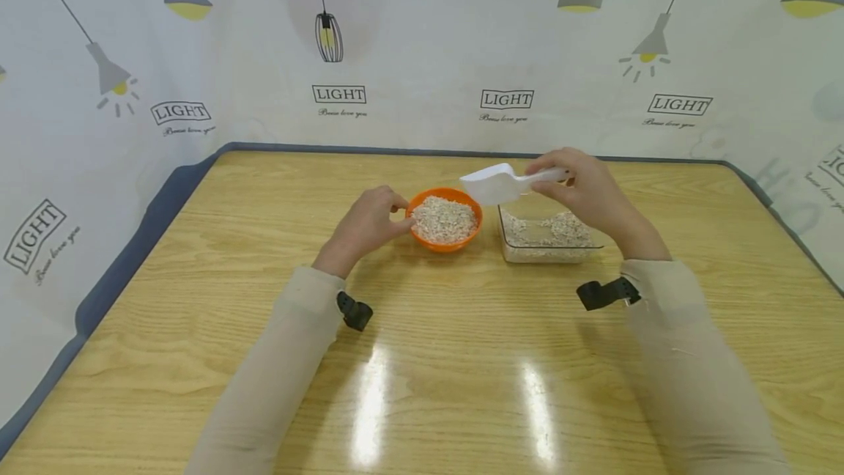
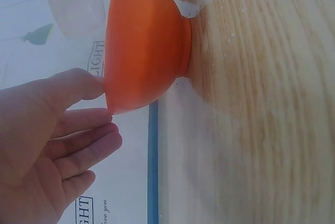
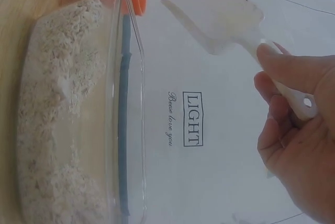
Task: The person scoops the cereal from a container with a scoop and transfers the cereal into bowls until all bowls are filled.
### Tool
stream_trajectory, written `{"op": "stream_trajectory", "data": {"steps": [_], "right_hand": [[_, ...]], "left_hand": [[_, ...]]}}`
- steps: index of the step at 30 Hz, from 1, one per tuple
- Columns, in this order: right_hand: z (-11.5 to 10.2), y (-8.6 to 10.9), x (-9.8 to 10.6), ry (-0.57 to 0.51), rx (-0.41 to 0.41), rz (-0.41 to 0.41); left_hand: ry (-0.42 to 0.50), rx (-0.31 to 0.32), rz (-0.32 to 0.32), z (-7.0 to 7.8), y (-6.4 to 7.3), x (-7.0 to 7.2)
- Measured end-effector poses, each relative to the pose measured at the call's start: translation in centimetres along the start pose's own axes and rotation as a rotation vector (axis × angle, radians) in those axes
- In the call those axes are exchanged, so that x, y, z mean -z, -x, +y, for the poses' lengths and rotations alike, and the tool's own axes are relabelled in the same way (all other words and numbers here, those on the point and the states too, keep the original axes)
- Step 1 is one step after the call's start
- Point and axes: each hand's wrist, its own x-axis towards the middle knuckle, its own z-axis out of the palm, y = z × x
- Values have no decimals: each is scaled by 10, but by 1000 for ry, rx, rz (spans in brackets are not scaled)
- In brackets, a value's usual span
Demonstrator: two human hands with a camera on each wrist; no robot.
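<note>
An orange bowl (image 1: 440,246) of pale flakes, like rolled oats (image 1: 445,218), stands on the table. My left hand (image 1: 369,226) steadies it at the left rim, thumb and forefinger touching the edge; in the left wrist view the thumb (image 2: 84,84) meets the rim while the other fingers lie loosely bent. My right hand (image 1: 587,189) grips a white scoop (image 1: 494,183) by its handle, raised with its mouth toward the bowl's right edge. No flakes show in the scoop in the right wrist view. Under the right hand is a clear rectangular container (image 1: 550,255) with more flakes inside.
The wooden table (image 1: 448,358) carries the bowl and container side by side toward its far edge. Behind it hangs a white curtain (image 1: 422,116) printed with lamps and lettering. Dark straps (image 1: 354,311) circle both wrists.
</note>
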Motion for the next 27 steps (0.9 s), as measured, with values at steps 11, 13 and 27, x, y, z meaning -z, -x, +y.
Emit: {"op": "stream_trajectory", "data": {"steps": [11,13,27], "right_hand": [[6,11,17,19,-76,-5],[6,13,21,33,-94,-9],[23,31,45,98,-171,-47]], "left_hand": [[2,-19,9,-1,0,0],[4,-21,11,-2,-1,-1],[15,-27,7,-1,1,1]]}}
